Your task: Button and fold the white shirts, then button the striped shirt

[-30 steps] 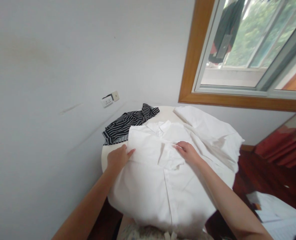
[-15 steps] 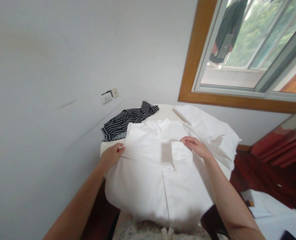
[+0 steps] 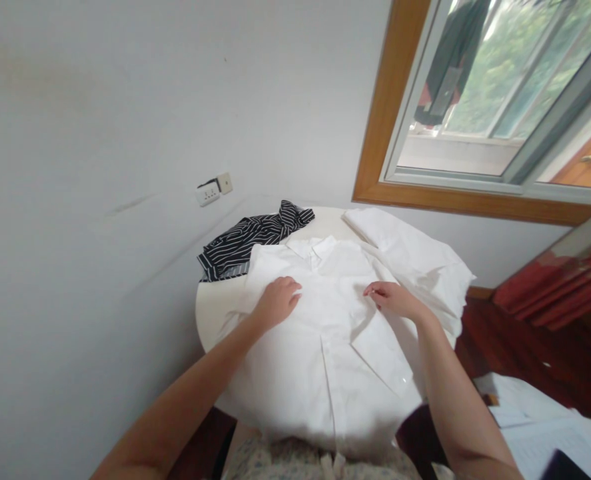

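The left hand (image 3: 278,301) lies palm down at 10 o'clock from the middle of a white, long-bodied cloth shirt (image 3: 310,360), its fingers gently bent, the thumb a little apart, with no cloth visibly gripped. The right hand (image 3: 391,299), at 2 o'clock, has its thumb and fingertips drawn nearly together over the same shirt; whether they pinch any fabric I cannot tell. Below it, at 4 o'clock, a narrow white folded strip of cloth (image 3: 385,353) slants across the shirt front.

The shirt lies spread on a white, round-edged table (image 3: 220,308), its pointed white collar (image 3: 322,249) at 12 o'clock. Just beyond, between 10 and 11, sits a crumpled black garment with thin white stripes (image 3: 250,241); between 1 and 2 rests a folded white cloth (image 3: 410,243). Farther out, a white rectangular wall socket (image 3: 208,195) is between 10 and 11, and a wood-framed window (image 3: 475,143) at 1.
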`<state>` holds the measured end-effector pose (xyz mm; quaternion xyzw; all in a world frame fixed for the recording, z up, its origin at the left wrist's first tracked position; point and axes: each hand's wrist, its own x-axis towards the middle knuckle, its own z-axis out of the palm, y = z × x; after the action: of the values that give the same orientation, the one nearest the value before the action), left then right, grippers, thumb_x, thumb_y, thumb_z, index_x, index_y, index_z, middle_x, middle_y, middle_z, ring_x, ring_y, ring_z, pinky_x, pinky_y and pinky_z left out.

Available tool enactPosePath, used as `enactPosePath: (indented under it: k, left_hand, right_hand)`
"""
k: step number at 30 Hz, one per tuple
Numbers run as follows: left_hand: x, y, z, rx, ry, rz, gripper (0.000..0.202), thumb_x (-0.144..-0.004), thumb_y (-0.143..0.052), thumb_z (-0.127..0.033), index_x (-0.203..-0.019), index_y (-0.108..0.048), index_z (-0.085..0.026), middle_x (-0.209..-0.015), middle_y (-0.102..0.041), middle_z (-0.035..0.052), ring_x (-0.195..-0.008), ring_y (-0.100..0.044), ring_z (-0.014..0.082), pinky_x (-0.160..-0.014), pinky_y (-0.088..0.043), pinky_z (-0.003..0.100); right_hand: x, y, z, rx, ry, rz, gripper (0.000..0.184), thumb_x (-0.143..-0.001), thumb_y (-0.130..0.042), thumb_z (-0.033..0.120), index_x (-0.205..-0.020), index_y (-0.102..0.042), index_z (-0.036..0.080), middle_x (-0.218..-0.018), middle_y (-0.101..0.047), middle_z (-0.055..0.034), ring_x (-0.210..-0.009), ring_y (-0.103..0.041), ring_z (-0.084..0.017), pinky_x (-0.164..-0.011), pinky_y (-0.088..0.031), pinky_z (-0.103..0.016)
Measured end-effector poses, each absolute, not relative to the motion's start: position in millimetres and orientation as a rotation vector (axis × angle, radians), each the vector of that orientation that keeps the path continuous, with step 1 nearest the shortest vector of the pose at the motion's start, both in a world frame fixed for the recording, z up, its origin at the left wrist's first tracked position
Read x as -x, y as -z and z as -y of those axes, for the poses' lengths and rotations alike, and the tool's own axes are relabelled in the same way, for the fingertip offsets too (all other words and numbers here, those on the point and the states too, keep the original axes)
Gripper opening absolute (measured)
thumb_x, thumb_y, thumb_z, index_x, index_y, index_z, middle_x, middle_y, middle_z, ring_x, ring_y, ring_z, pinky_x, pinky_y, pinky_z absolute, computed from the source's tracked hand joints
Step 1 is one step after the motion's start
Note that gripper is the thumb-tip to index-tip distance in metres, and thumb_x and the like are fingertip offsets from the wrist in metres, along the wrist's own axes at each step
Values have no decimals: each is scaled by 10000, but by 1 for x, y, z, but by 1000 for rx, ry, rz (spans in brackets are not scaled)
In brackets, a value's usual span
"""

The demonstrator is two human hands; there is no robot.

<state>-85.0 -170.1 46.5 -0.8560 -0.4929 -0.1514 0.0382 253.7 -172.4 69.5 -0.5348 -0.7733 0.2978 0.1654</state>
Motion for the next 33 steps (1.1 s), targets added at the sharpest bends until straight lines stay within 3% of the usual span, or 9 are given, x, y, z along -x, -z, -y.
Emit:
enactPosePath:
  k: [6, 9, 13, 15, 18, 22, 29, 33]
  left_hand:
    - [44, -23, 154, 2574, 481, 1536, 392, -943, -379, -377, -1259, -575, -253, -1373, -522, 75, -1281, -435, 257, -1072, -328, 455]
    - [43, -13, 149, 2572, 511, 1523, 473, -934, -368, -467, -1357, -487, -291, -1452, -433, 65, -1344, -367, 279, -1109, -262, 495]
    - [46, -6, 148, 2592, 506, 1505, 554, -912, -363, -553, -1400, -428, -299, -1480, -388, 63, -1373, -323, 289, -1125, -227, 504]
    - [47, -6, 149, 2597, 491, 1512, 568, -912, -349, -568, -1404, -424, -294, -1484, -381, 68, -1379, -312, 288, -1128, -219, 504]
    - [46, -7, 148, 2608, 469, 1517, 582, -915, -319, -581, -1407, -419, -286, -1492, -365, 78, -1383, -304, 288, -1129, -214, 506]
    - [45, -8, 148, 2608, 456, 1523, 584, -916, -303, -588, -1408, -413, -292, -1497, -358, 69, -1385, -302, 282, -1130, -211, 505]
    - [46, -8, 147, 2602, 442, 1534, 574, -914, -313, -587, -1398, -426, -299, -1494, -365, 66, -1394, -285, 276, -1129, -213, 497]
    - [46, -8, 147, 2611, 432, 1536, 582, -914, -310, -592, -1399, -421, -291, -1499, -357, 73, -1395, -281, 276, -1126, -212, 504]
  right_hand:
    - [-246, -82, 200, 1383, -548, 2315, 278, -791, -493, 157, -980, -691, 200, -853, -639, -48, -719, -582, -153, -717, -451, -276]
    - [-237, -86, 221, 1329, -515, 2403, 289, -799, -499, 128, -987, -704, 206, -846, -619, -51, -721, -582, -147, -712, -450, -265]
    - [-232, -83, 237, 1368, -342, 2499, 214, -869, -519, 231, -880, -729, 191, -781, -587, -63, -762, -574, -174, -715, -432, -282]
    - [-233, -83, 241, 1336, -279, 2511, 277, -904, -504, 311, -790, -721, 181, -820, -588, -78, -788, -570, -178, -742, -427, -293]
    - [-235, -88, 245, 1302, -346, 2530, 411, -945, -435, 401, -701, -678, 176, -843, -597, -69, -726, -565, -146, -721, -420, -273]
    - [-239, -97, 250, 1435, -386, 2527, 500, -965, -359, 458, -627, -604, 182, -694, -574, -29, -612, -538, -130, -627, -377, -259]
    - [-269, -102, 244, 1640, -553, 2400, 431, -913, -434, 493, -666, -600, 182, -694, -609, -35, -627, -540, -153, -657, -395, -276]
    - [-293, -104, 234, 1557, -902, 2406, 248, -872, -493, 381, -827, -637, 184, -773, -625, -32, -701, -557, -160, -675, -433, -266]
